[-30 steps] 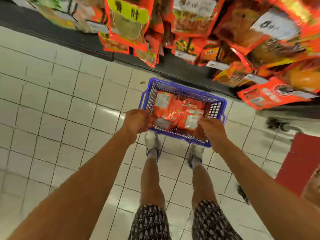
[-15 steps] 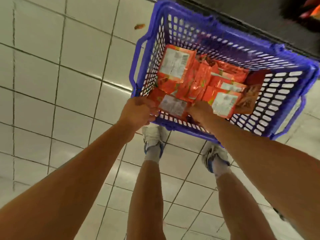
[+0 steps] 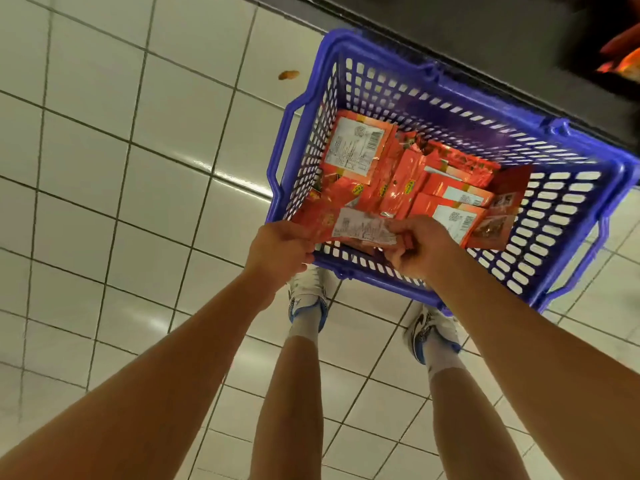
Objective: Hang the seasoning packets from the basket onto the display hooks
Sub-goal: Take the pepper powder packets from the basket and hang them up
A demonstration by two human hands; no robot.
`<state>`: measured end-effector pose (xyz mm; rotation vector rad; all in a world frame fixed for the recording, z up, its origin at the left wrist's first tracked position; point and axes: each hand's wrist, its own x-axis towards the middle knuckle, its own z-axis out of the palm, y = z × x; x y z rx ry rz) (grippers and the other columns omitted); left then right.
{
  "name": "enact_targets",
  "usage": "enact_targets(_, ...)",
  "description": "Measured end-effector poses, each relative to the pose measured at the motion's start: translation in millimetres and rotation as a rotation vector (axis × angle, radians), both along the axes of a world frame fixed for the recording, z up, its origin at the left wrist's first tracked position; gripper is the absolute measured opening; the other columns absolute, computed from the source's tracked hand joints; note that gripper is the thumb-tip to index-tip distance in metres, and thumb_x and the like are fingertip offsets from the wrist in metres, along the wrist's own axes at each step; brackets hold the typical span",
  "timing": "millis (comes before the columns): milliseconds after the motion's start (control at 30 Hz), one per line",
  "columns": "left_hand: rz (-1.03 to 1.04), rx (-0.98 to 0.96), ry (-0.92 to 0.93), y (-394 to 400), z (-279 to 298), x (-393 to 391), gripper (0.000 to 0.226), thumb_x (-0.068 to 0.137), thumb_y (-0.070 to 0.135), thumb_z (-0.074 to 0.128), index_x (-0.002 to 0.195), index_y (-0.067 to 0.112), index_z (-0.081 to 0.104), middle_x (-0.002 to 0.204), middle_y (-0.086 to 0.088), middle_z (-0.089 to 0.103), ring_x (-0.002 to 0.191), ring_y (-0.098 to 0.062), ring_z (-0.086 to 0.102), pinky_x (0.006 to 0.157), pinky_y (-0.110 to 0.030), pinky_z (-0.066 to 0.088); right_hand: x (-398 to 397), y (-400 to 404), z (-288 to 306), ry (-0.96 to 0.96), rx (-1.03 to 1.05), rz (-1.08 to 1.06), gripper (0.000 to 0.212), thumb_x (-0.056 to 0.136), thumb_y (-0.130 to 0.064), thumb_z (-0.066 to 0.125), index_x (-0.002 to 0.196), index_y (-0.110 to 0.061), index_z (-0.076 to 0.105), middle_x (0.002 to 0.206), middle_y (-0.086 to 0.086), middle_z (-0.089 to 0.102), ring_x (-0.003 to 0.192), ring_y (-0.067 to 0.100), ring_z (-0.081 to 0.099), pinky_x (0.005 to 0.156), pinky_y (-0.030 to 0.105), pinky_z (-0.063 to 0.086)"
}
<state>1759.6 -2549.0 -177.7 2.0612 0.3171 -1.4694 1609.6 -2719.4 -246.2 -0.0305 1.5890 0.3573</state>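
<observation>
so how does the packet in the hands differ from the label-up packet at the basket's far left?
The held packet is lifted at the near rim of the basket, pinched by the left hand and right hand; the far-left packet lies untouched on the pile. The held one looks creased and lies lengthwise across; the far-left one looks flatter. Both are orange-red with a white printed label facing up.

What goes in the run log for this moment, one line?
stage: pickup | left hand: gripping packet | right hand: gripping same packet | packet: over basket near edge | hooks: out of view
</observation>
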Motion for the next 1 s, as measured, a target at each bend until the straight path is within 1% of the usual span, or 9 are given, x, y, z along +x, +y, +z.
enact_targets(133,0.109,-0.045,-0.084,-13,8,-13,0.030,0.071,-0.002,0.073,0.099,0.004,0.065,0.102,-0.016,0.072,0.094,-0.036,0.071,0.082,-0.051,0.062,-13,-6,20,-0.045,0.038,-0.106,0.025,0.092,-0.004,0.043,0.110,-0.012,0.058,0.074,0.001,0.055,0.043,0.005,0.039,0.029,0.012,0.030)
enact_targets(200,0.230,-0.107,-0.126,-20,11,-22,0.043,0.060,0.006,0.071,0.100,-0.001,0.058,0.099,-0.015,0.070,0.092,-0.036,0.070,0.077,-0.047,0.062,-17,-7,28,-0.097,0.050,-0.105,0.020,0.090,-0.005,0.040,0.098,-0.008,0.059,0.059,0.000,0.051,0.037,0.005,0.036,0.026,0.013,0.027)
enact_targets(300,0.386,-0.269,0.032,-31,15,-32,0.061,0.055,0.022,0.078,0.112,0.017,0.059,0.104,-0.003,0.072,0.095,-0.021,0.073,0.073,-0.033,0.059,-17,1,44,-0.218,0.174,-0.079,0.010,0.072,-0.008,0.042,0.074,-0.014,0.049,0.046,-0.004,0.036,0.028,0.005,0.032,0.024,0.014,0.023)
enact_targets(433,0.325,-0.447,0.339,-38,11,-29,0.044,0.079,0.012,0.069,0.123,0.016,0.062,0.110,-0.003,0.069,0.108,-0.022,0.065,0.099,-0.043,0.047,-12,22,51,-0.362,0.365,0.095,0.018,0.086,-0.018,0.036,0.071,-0.017,0.046,0.042,-0.008,0.032,0.030,0.003,0.023,0.026,0.012,0.020)
enact_targets(533,0.386,-0.383,0.260,-37,12,-19,0.035,0.086,0.014,0.070,0.120,0.007,0.064,0.109,-0.008,0.072,0.105,-0.031,0.068,0.098,-0.047,0.050,-6,27,50,-0.384,0.257,0.221,0.026,0.080,-0.035,0.055,0.076,-0.011,0.064,0.050,-0.003,0.050,0.035,0.006,0.042,0.032,0.014,0.034)
enact_targets(633,0.457,-0.291,0.127,-30,13,-5,0.032,0.093,0.008,0.067,0.124,0.001,0.064,0.114,-0.014,0.075,0.102,-0.034,0.074,0.092,-0.051,0.058,2,27,29,-0.188,-0.148,0.739,0.029,0.084,-0.042,0.063,0.082,-0.014,0.070,0.072,0.011,0.072,0.056,0.019,0.065,0.055,0.031,0.061)
enact_targets(767,0.339,-0.180,0.009,-17,5,10,0.019,0.091,0.012,0.072,0.109,0.009,0.071,0.104,-0.010,0.078,0.092,-0.031,0.077,0.088,-0.055,0.060,13,33,-21,-0.236,-0.604,1.547,0.050,0.097,-0.052,0.040,0.092,-0.013,0.072,0.098,0.012,0.074,0.077,0.027,0.065,0.067,0.033,0.047)
enact_targets(867,0.209,-0.128,-0.066,-9,-5,11,0.013,0.090,0.020,0.075,0.102,0.018,0.074,0.099,-0.003,0.080,0.087,-0.024,0.078,0.085,-0.053,0.061,19,51,-49,-0.558,-0.667,1.655,0.026,0.103,-0.028,0.050,0.117,-0.014,0.067,0.124,0.015,0.066,0.109,0.031,0.062,0.088,0.035,0.044)
enact_targets(1000,0.104,-0.096,-0.085,-1,-10,11,0.023,0.091,0.029,0.074,0.111,0.018,0.073,0.105,-0.002,0.079,0.090,-0.024,0.077,0.087,-0.052,0.061,22,60,-61,-0.688,-0.510,1.571,0.026,0.103,-0.029,0.051,0.082,-0.043,0.044,0.082,-0.018,0.044,0.074,0.006,0.045,0.072,0.017,0.036)
